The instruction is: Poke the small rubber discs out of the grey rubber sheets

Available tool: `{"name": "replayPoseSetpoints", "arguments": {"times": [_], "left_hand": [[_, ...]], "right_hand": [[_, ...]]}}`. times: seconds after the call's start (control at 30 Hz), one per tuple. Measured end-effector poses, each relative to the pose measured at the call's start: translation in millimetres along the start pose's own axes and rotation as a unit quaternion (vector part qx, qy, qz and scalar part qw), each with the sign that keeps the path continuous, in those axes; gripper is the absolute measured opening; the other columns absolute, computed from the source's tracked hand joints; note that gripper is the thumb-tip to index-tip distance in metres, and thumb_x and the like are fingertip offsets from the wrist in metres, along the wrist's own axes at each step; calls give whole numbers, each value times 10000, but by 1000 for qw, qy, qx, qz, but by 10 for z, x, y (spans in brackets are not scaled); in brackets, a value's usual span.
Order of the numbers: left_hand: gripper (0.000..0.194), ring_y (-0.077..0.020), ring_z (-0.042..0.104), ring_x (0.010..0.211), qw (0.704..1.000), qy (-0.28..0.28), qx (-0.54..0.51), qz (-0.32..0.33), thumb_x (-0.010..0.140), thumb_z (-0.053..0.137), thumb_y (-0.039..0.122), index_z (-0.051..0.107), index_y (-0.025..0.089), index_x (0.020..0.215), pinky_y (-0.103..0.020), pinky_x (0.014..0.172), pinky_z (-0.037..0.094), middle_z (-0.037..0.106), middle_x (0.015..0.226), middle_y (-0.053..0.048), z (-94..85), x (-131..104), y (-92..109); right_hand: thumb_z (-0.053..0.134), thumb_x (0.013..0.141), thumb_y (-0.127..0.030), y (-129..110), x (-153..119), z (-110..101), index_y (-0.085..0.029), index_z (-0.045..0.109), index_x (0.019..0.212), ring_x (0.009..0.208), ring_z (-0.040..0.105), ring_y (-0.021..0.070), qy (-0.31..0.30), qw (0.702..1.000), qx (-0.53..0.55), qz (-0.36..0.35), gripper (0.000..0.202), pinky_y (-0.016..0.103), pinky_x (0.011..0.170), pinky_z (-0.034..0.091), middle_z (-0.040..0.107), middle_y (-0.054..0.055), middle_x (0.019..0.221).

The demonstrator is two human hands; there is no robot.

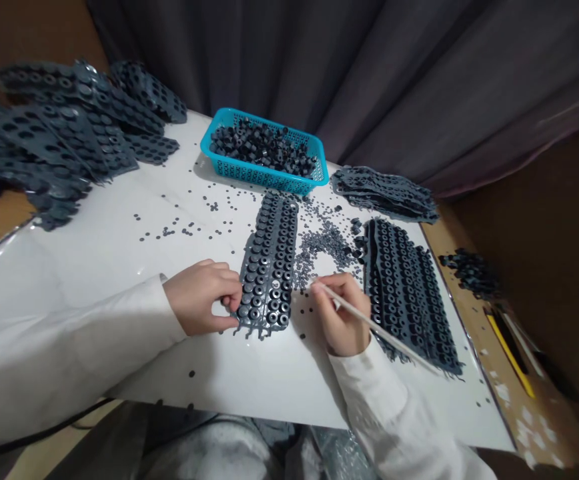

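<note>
A dark grey moulded rubber sheet [269, 267] with rows of round, ring-shaped knobs lies lengthwise before me. My left hand [204, 297] is closed at its lower left edge, thumb and curled fingers gripping the border. To the right of the sheet, my right hand [344, 317] pinches a thin white stick [394, 340] like a pen; the long end slants back over my wrist. The stick's front tip is hard to make out near the fingertips. Small dark discs [327, 243] are scattered in a heap beside the sheet, just beyond my right hand.
A blue plastic basket [264, 177] full of small black parts stands at the back. More knobbed sheets [409, 300] lie at right, trimmed strips [384, 193] behind them. Piled sheets [69, 127] fill the far left. A yellow tool [509, 353] lies at the right edge.
</note>
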State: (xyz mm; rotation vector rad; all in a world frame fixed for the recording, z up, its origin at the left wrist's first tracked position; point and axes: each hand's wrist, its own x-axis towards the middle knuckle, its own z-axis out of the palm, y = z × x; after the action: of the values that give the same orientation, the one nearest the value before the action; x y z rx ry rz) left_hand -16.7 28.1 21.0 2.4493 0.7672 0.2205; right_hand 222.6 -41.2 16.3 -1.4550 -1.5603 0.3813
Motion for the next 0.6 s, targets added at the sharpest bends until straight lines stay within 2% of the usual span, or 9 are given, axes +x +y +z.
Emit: {"name": "replayPoseSetpoints", "arguments": {"times": [0.1, 0.13, 0.2, 0.27, 0.33, 0.43, 0.6], "left_hand": [[48, -144, 531, 667, 997, -12, 74, 30, 749, 626, 268, 627, 226, 726, -306, 690, 329, 596, 637, 41, -6, -149, 124], [56, -159, 537, 667, 994, -7, 106, 36, 769, 611, 279, 643, 238, 791, -324, 691, 330, 607, 645, 34, 24, -225, 179], [195, -185, 549, 672, 986, 12, 163, 41, 803, 574, 299, 629, 248, 983, -361, 700, 336, 630, 691, 16, 132, -399, 276], [372, -198, 565, 674, 980, 32, 196, 29, 834, 541, 317, 529, 230, 1195, -382, 706, 347, 639, 724, 3, 275, -561, 333], [441, -202, 583, 672, 980, 48, 192, -4, 862, 506, 354, 450, 223, 1280, -384, 704, 364, 637, 727, 1, 408, -677, 342], [430, -210, 611, 692, 983, 63, 169, -38, 889, 445, 391, 445, 218, 1283, -381, 702, 386, 649, 745, -12, 519, -737, 318], [419, -226, 644, 728, 984, 64, 157, -58, 869, 443, 369, 495, 200, 1249, -383, 694, 397, 689, 808, -42, 504, -673, 344]], "right_hand": [[601, 826, -192, -118, -89, 131, -176, 608, 794, 667, 592, 146, -143, 980, 77, -111, 36, 274, 595, 465, 649, 37, 718], [602, 826, -187, -142, -112, 173, -175, 614, 801, 714, 594, 158, -176, 970, 86, -146, 30, 295, 635, 471, 656, 53, 757], [602, 834, -189, -158, -142, 240, -173, 621, 820, 757, 587, 168, -212, 955, 84, -193, 29, 316, 679, 466, 661, 68, 799], [599, 844, -192, -134, -154, 281, -172, 624, 840, 762, 579, 163, -223, 948, 75, -214, 32, 315, 691, 458, 663, 67, 819], [603, 849, -199, -95, -158, 299, -174, 625, 854, 773, 576, 161, -222, 945, 70, -230, 34, 311, 696, 451, 667, 60, 834], [601, 857, -221, -55, -165, 305, -179, 626, 851, 783, 574, 157, -223, 941, 53, -247, 50, 306, 702, 443, 672, 51, 845], [606, 857, -252, -59, -171, 305, -188, 620, 830, 783, 587, 152, -222, 937, 37, -267, 71, 304, 716, 454, 679, 38, 845]]}}
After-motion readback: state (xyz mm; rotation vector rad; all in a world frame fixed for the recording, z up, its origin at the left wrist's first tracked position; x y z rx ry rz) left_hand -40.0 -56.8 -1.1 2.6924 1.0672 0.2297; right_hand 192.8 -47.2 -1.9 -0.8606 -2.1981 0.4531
